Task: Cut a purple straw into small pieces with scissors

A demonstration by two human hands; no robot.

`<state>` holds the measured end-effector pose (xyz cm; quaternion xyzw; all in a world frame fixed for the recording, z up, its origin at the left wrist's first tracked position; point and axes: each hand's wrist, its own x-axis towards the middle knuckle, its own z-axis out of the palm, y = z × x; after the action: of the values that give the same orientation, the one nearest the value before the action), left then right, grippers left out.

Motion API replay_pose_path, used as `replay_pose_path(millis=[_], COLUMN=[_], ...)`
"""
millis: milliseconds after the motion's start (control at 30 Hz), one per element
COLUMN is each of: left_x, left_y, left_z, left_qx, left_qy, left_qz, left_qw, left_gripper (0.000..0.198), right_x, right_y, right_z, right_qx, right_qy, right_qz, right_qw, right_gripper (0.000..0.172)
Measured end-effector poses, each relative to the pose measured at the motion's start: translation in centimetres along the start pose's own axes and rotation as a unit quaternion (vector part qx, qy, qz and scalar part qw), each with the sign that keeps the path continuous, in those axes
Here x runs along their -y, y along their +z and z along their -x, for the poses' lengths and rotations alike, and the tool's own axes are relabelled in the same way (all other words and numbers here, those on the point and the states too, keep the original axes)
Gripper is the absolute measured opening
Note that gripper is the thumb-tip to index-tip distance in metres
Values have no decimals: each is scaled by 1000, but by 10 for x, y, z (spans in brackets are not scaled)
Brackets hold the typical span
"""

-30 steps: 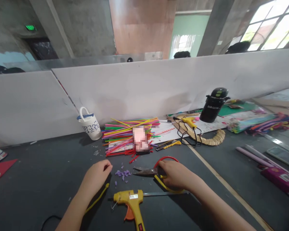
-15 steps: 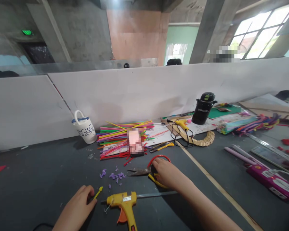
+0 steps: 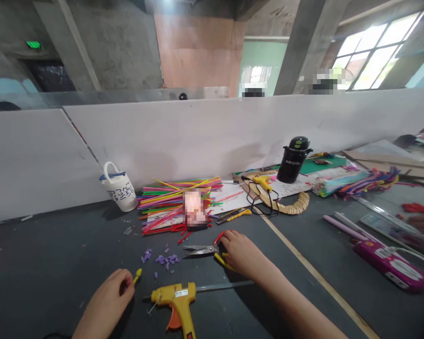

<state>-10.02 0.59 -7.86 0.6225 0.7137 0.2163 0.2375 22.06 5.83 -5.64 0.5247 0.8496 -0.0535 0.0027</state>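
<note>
Head view: the only one, looking down on a dark table (image 3: 56, 263).
Left hand (image 3: 108, 301): low at the left, fingers pinched shut on a yellow stick (image 3: 137, 273), only its tip showing past the fingers.
Right hand (image 3: 242, 254): at the centre, fingers curled tight over the handles of scissors (image 3: 198, 250).
Scissors: flat on the table, blades closed, pointing left.
Purple bits (image 3: 164, 259): scattered between the two hands, just beside the blade tips.
Glue gun (image 3: 175, 299): yellow, lying near both hands, nozzle toward the left hand.
Straws (image 3: 173, 197): coloured pile behind the scissors, by the white wall.
Cup (image 3: 118, 188): white, left of the straws.
Bottle (image 3: 293, 160): black, far right, well apart.
</note>
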Motion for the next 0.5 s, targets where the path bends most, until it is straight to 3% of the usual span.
replay_pose_path(millis=[133, 267, 400, 500], left_x=[-9, -23, -20, -5], left_y=[-5, 1, 8, 6], left_z=[-4, -12, -13, -13], left_qx=[-40, -90, -109, -153], left_qy=[-24, -30, -34, -84], left_qz=[124, 187, 194, 191], left_qw=[991, 978, 974, 966], left_gripper=[23, 43, 53, 58], right_x=[19, 64, 101, 104], right_y=[-12, -16, 0, 17], right_z=[-7, -18, -19, -13], right_qx=[-25, -79, -149, -189], right_qy=[-23, -61, -130, -171], right_qz=[-21, -62, -116, -152], right_qw=[999, 993, 973, 955], right_gripper=[22, 23, 22, 21])
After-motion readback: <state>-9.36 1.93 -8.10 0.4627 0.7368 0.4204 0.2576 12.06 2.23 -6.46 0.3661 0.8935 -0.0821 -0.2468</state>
